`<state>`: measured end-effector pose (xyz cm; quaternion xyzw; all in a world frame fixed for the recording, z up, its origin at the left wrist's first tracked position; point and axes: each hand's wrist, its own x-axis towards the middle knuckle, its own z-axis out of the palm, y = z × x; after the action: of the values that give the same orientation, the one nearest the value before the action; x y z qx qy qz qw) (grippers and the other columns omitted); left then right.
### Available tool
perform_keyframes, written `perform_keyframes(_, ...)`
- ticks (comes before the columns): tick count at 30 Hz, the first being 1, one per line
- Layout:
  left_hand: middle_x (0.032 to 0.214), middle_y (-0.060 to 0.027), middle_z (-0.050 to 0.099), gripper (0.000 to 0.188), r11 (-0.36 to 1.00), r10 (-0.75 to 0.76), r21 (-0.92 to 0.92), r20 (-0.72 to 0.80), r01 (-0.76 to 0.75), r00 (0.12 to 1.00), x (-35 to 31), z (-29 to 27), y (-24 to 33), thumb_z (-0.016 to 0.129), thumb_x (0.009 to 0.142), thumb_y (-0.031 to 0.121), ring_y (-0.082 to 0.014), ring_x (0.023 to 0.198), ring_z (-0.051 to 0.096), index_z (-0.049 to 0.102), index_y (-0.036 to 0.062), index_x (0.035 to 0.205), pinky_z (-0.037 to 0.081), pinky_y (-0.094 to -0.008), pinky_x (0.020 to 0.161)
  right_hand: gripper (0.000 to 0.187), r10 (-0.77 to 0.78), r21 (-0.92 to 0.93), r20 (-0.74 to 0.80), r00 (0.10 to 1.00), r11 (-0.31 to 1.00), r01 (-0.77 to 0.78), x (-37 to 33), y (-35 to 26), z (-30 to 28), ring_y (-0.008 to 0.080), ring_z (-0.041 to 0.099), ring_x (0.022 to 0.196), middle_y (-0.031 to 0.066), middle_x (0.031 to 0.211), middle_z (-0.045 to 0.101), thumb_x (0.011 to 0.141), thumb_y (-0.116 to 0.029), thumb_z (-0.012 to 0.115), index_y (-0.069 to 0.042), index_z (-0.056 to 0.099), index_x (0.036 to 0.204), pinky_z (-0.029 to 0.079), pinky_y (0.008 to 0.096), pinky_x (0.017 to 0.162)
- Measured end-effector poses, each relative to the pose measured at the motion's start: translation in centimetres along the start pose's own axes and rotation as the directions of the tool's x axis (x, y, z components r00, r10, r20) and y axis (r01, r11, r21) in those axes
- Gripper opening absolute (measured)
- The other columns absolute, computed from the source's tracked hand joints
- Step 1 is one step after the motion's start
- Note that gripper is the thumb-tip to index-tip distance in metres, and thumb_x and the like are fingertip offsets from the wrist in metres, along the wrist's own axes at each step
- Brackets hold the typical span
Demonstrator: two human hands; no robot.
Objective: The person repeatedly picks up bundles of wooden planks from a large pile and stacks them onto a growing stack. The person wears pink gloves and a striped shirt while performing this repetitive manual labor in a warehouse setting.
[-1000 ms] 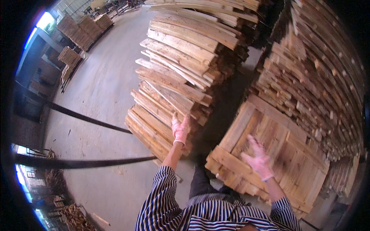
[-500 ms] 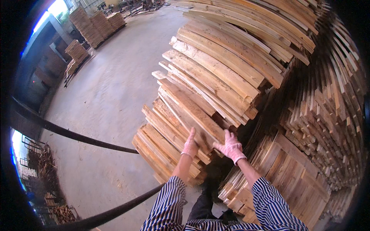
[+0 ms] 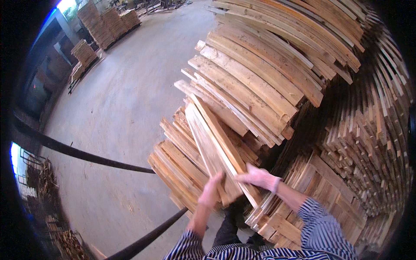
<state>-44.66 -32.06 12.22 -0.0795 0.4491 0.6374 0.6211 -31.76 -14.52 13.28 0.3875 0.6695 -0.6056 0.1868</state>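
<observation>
Two long wooden boards lean together over the lumber stack, their near ends toward me. My left hand [image 3: 211, 190], in a thin pale glove, is closed on the near left edge of the wider wooden board [image 3: 201, 138]. My right hand [image 3: 261, 177], gloved alike, grips the narrower wooden board [image 3: 223, 141] beside it, with its fingers across the top edge. Both hands are slightly blurred. Under and left of the boards lie more stacked planks [image 3: 177, 160]; a higher row of planks [image 3: 255, 82] runs along the right.
To my right stand a low wooden pile [image 3: 320, 186] and a tall dense stack of thin strips [image 3: 364, 143]. A dark bar [image 3: 86, 151] crosses at the left, and another dark bar [image 3: 151, 234] lies nearer. Board stacks [image 3: 102, 26] stand far off on the concrete floor [image 3: 117, 86].
Both hands have come nearer to me, drawing the boards along and turning them more lengthwise. The single raised board's face has tilted, and two boards now show apart at their near ends.
</observation>
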Motion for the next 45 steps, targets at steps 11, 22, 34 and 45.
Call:
perform_keyframes(11,0.135,-0.0186,0.054,0.073,0.965,0.227,-0.133,-0.024,-0.228,0.974,-1.3,-6.3,-5.2,0.062,0.090,0.049,-0.0359,0.120,0.056,0.041,0.0042,0.144,0.045,-0.0500,0.105,0.093,-0.191,-0.079,0.037,0.981,0.978,0.193,-6.5,-1.5,2.8,0.0302,0.063,0.107,0.0231,0.117,0.065,0.071,-0.059,0.075,0.004,0.048,0.134,0.050,0.0371,0.089)
perform_keyframes(22,0.112,-0.0147,0.065,0.046,0.740,0.536,0.228,0.368,-0.633,0.760,-6.0,8.7,-7.0,0.074,0.083,0.032,-0.0320,0.108,0.062,0.062,-0.0004,0.113,0.052,-0.0451,0.092,0.110,-0.713,-0.038,-0.275,0.645,0.678,0.734,-25.1,4.3,-4.4,0.0204,0.042,0.134,0.0133,0.141,0.049,0.071,-0.025,0.089,-0.009,0.020,0.155,0.035,0.0352,0.113)
perform_keyframes(34,0.132,-0.0177,0.056,0.097,0.368,-0.808,0.392,0.584,0.843,0.082,10.0,21.1,-21.5,0.073,0.073,0.058,-0.0287,0.115,0.058,0.037,0.0013,0.144,0.053,-0.0437,0.093,0.105,-0.456,-0.354,-0.625,0.633,0.889,0.290,-36.2,23.2,-9.7,0.0293,0.039,0.140,0.0148,0.153,0.039,0.075,-0.039,0.082,-0.008,0.022,0.155,0.035,0.0356,0.114)
perform_keyframes(45,0.110,-0.0177,0.064,0.079,0.807,-0.061,0.380,0.816,-0.452,0.575,-5.5,37.9,-24.9,0.085,0.080,0.026,-0.0183,0.089,0.065,0.040,-0.0023,0.139,0.056,-0.0337,0.073,0.075,-0.912,-0.418,-0.410,-0.013,0.200,-0.886,-35.4,34.1,-8.6,0.0124,0.057,0.067,0.0142,0.148,0.047,0.100,-0.050,0.045,-0.010,0.019,0.158,0.053,0.0241,0.056)
